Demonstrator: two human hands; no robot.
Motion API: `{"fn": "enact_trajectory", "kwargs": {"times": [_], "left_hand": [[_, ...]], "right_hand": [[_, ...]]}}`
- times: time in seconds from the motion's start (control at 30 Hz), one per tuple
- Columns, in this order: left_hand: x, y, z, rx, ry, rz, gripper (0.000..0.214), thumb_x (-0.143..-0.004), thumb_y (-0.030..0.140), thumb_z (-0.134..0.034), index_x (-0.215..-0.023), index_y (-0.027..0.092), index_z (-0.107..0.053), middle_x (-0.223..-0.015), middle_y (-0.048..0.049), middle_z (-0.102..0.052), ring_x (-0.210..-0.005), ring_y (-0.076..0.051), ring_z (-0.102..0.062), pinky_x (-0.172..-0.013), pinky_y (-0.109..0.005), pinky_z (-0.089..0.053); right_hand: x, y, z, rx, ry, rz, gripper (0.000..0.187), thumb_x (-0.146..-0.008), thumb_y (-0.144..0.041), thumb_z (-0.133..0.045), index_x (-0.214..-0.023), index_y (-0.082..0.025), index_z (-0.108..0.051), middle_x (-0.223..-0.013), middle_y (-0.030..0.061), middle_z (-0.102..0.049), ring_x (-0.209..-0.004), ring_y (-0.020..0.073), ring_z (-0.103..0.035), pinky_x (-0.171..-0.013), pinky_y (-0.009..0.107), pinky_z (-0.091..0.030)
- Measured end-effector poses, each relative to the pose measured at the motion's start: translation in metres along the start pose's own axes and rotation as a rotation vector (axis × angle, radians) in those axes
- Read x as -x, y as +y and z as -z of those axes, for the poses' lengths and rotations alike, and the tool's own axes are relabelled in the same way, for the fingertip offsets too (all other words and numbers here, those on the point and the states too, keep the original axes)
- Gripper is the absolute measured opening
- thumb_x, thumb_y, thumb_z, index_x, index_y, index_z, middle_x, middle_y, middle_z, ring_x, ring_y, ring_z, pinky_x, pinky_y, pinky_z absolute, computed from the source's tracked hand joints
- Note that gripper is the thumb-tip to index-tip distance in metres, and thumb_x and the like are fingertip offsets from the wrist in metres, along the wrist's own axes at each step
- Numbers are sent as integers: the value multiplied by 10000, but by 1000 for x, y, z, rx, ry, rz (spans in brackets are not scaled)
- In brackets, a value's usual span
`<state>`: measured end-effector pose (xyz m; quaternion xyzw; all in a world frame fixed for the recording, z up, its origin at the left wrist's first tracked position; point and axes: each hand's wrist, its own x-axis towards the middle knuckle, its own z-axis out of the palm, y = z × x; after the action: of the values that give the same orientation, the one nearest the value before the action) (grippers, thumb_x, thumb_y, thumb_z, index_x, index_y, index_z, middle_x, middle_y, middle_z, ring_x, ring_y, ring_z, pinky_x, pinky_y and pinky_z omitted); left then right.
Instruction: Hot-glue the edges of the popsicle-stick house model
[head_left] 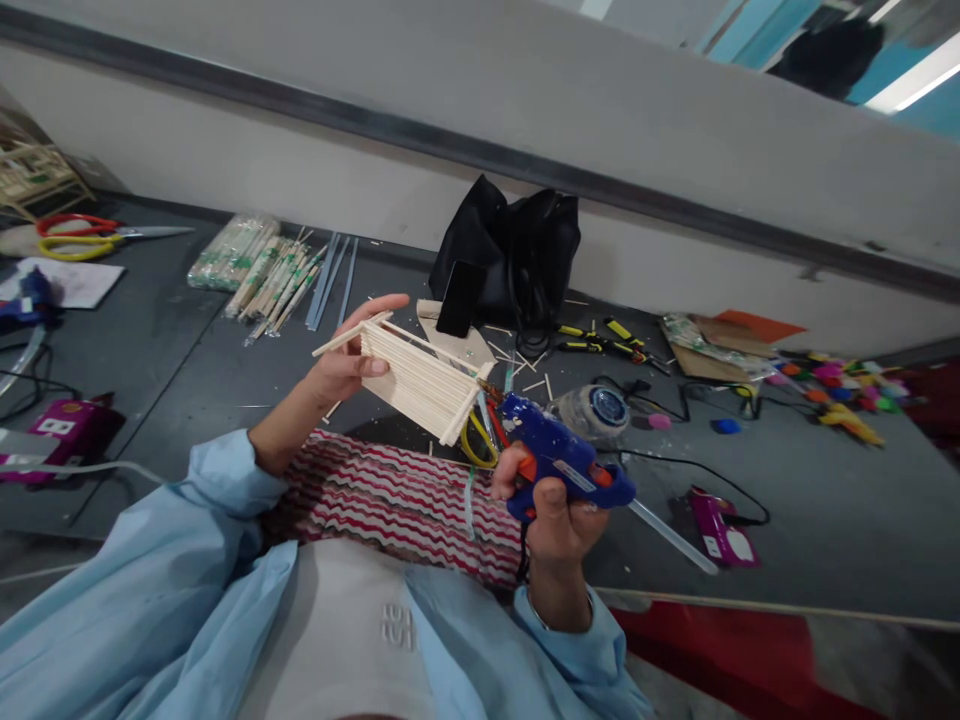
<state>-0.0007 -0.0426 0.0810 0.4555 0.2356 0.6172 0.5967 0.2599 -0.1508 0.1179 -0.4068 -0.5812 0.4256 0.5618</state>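
My left hand (349, 362) is closed on one end of a small structure of pale wooden sticks (420, 388), thumb on its near face and fingers behind. The structure is tilted above the table, with loose-looking stick ends poking out at its left. My right hand (559, 515) grips a blue hot glue gun (559, 455), with a finger at its orange trigger. The gun's nozzle is close to the right corner of the stick structure; whether it touches I cannot tell. A clear glue stick (671, 535) extends from the gun's rear. Yellow-handled scissors (480, 440) lie beneath, partly hidden.
A black bag (510, 250) with a phone (460, 298) leaning on it stands at the back. Wooden stick bundles (274, 280) and red-and-yellow scissors (82, 237) lie left. A clear jar (592, 410), pliers (600, 342) and colourful pom-poms (832, 375) are right. A striped cloth (390, 490) covers the front edge.
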Motion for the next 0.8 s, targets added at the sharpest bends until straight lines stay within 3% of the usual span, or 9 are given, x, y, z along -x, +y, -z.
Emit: {"fn": "enact_trajectory", "kwargs": {"times": [0.3,0.5,0.8], "left_hand": [[-1,3,-2,31,-40,-31,754,-569,280,-869,-1288,240,-643,-767,1,-659,-672,-154,-607,-619,-257,-483],[0,2,-1,22,-26,-3,822,-556,298,-872,-1325,215,-592,-817,-14,-685,-733,-194,-645,-682,-300,-509],[-3,1,-1,43,-74,-56,749,-578,266,-854,-1292,222,-631,-786,-1,-706,-664,-153,-647,-602,-231,-513]], "right_hand": [[4,0,-3,-44,53,-1,375,-888,-569,-626,-807,-204,-650,-707,20,-652,-519,131,-556,-464,285,-429],[4,1,-3,-57,39,2,365,-889,-554,-635,-808,-198,-651,-714,20,-658,-520,123,-563,-461,274,-427],[3,3,0,-57,3,38,358,-917,-542,-604,-835,-200,-665,-743,31,-680,-540,133,-584,-482,282,-447]]}}
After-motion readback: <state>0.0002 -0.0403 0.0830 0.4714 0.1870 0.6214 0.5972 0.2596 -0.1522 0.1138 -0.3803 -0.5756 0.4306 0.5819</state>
